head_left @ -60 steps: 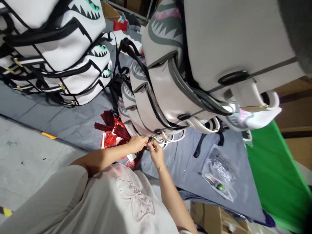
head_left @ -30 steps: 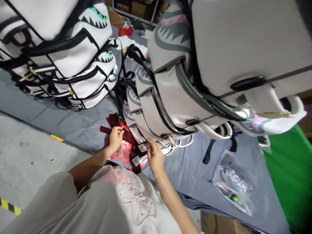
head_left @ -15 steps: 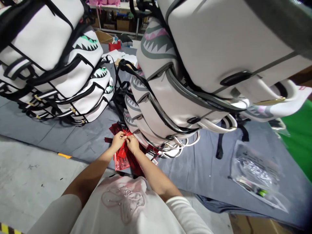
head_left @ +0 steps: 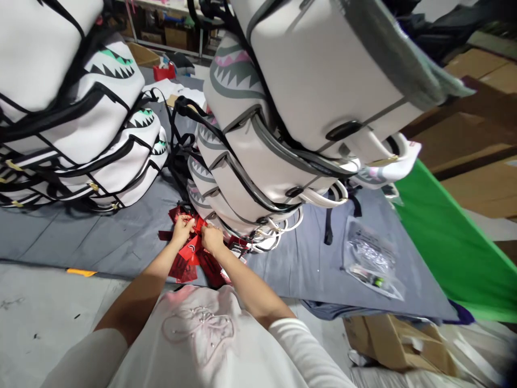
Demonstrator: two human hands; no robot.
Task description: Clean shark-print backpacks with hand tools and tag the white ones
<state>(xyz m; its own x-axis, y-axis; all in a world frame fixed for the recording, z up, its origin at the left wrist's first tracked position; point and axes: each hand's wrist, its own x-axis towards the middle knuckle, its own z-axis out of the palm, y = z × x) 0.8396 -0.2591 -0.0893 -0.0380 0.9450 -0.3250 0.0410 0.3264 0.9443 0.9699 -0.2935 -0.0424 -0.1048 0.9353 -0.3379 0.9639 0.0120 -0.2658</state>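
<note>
In front of me a bunch of red hang tags lies spread over the grey table cover, at the foot of a stack of white backpacks. My left hand pinches a red tag near the top of the bunch. Close beside it my right hand is closed on red tags too, its fingertips partly turned from view. Their strings are too small to make out. Grey shark-mouth prints and white handles mark the stacked backpacks, which lean over the tags.
Another stack of white backpacks with black trim stands at the left. A clear plastic bag lies on the table cover at the right. Beyond are a green sheet and cardboard boxes. An open carton sits on the floor.
My view has swung to the right, bringing more boxes and the green sheet into sight. My hands have drawn slightly apart, with red tags still in the fingers.
</note>
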